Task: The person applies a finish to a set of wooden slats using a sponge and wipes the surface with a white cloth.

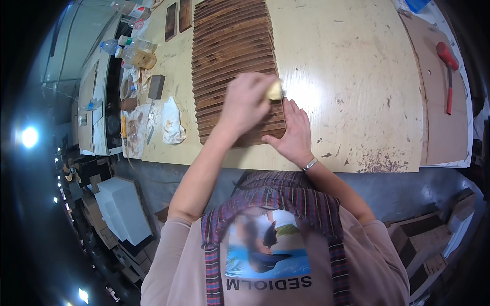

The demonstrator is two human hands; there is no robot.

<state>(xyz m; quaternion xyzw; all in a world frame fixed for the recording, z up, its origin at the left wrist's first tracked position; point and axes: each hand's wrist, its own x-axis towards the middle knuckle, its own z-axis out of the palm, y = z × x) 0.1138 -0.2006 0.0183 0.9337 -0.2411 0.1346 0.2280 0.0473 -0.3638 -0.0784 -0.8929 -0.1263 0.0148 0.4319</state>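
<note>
A long row of dark brown wooden slats (232, 56), lying overlapped like shingles, stretches away from the near edge of the table. Above its right edge, my left hand (246, 102) is closed around a pale yellow sponge (274, 91); both are slightly blurred. My right hand (295, 131) lies with fingers stretched and thumb spread, against the near right end of the slats. Part of the nearest slats is hidden beneath my left hand and forearm.
Left of the slats are a white cloth (172, 121), a grey-brown block (156, 87) and several plastic bottles, one holding amber liquid (137, 57). Two loose dark boards (171, 22) lie at the far left. A red mallet (448, 64) rests on cardboard (434, 97) at right.
</note>
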